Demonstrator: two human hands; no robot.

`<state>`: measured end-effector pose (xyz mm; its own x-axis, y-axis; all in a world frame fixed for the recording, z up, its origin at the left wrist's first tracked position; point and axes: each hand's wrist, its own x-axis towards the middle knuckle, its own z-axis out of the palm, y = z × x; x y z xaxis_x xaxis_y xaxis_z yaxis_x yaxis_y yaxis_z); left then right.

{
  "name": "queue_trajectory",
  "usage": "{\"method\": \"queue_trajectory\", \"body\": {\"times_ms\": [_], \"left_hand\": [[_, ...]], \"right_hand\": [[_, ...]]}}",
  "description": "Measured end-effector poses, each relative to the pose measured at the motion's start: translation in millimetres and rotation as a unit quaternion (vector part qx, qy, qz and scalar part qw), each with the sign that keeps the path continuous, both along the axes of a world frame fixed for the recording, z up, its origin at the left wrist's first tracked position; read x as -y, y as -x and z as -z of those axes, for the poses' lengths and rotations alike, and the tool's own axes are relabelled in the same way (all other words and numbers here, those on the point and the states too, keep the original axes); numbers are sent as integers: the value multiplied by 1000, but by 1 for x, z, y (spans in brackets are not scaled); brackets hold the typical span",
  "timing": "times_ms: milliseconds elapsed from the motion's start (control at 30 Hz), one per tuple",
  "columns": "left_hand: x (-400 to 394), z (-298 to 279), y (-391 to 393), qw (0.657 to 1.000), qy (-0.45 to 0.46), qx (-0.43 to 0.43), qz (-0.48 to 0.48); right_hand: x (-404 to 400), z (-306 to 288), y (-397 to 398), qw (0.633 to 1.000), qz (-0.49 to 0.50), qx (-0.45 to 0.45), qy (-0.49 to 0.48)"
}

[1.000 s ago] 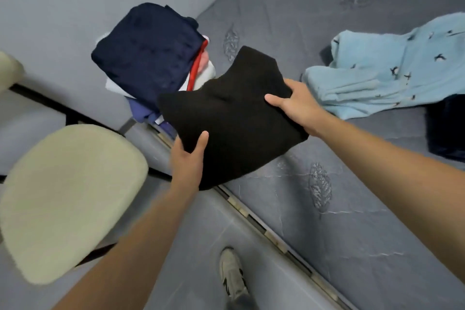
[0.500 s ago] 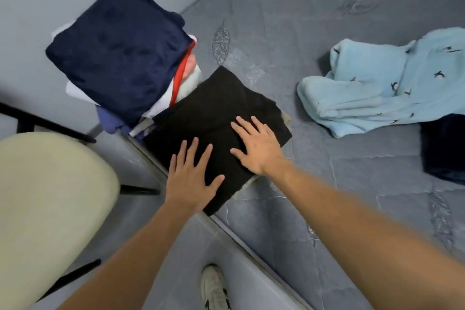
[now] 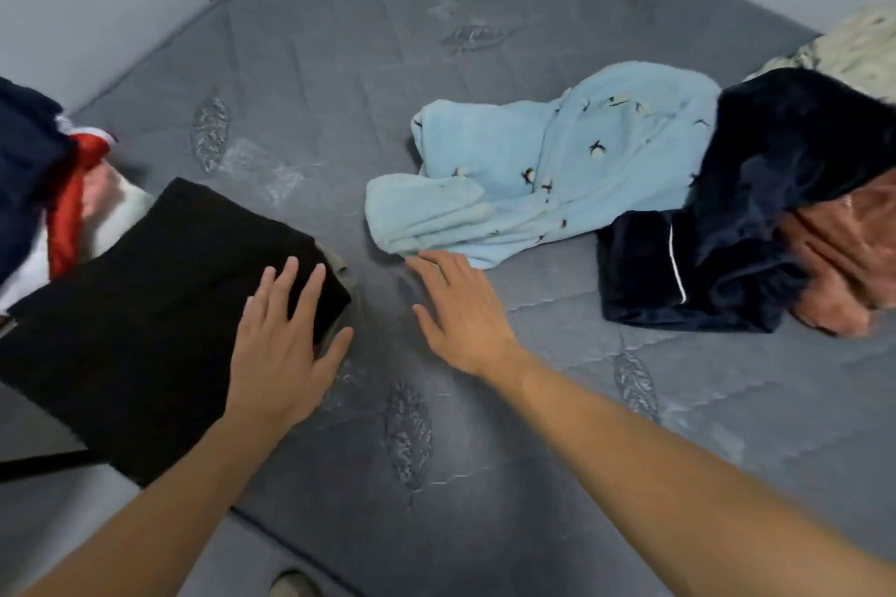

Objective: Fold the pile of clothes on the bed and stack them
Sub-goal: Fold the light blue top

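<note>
Two hands flat, gripping nothing: your left hand point(image 3: 283, 344) presses the folded black garment point(image 3: 160, 305) at 8 o'clock, likely settling it. Your right hand point(image 3: 460, 305) reaches toward the light-blue garment point(image 3: 548, 165) at 1 o'clock, fingertips at its edge, probably next to fold.

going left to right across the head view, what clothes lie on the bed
folded black cloth → light blue fleece garment with small bird prints → dark navy velvety garment with white piping → crumpled salmon-pink cloth

At lower left the left hand point(image 3: 281, 349) lies flat on the folded black garment point(image 3: 145, 305), while the right hand point(image 3: 460, 310) (fingers spread) reaches toward the light blue garment point(image 3: 548, 170) at centre.
</note>
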<state>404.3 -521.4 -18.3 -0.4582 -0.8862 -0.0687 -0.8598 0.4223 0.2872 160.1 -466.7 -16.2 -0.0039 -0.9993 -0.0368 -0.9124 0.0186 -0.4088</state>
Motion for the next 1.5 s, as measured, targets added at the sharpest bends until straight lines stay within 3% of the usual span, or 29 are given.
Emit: {"method": "queue_trajectory", "body": {"times_ms": [167, 267, 467, 633, 767, 1000, 1233, 1500], "left_hand": [[8, -17, 123, 998, 16, -31, 50], [18, -22, 176, 998, -2, -54, 33], [43, -9, 220, 998, -17, -34, 40], [71, 8, 223, 999, -33, -1, 42], [78, 21, 212, 997, -57, -45, 27], [53, 25, 181, 997, -54, -54, 29], [-26, 22, 147, 992, -98, -76, 38], [-161, 31, 95, 986, -144, -75, 42]], "right_hand": [[-34, -4, 112, 998, 45, -26, -19], [-32, -4, 162, 997, 48, -47, -33], [-1, 3, 191, 997, 25, -61, -36], [30, 13, 203, 993, 10, -112, -32], [49, 27, 210, 987, 2, -149, -62], [17, 48, 185, 994, 55, -84, -39], [-53, 43, 152, 995, 84, -47, -12], [-201, 49, 88, 992, 123, 27, -21]]}}
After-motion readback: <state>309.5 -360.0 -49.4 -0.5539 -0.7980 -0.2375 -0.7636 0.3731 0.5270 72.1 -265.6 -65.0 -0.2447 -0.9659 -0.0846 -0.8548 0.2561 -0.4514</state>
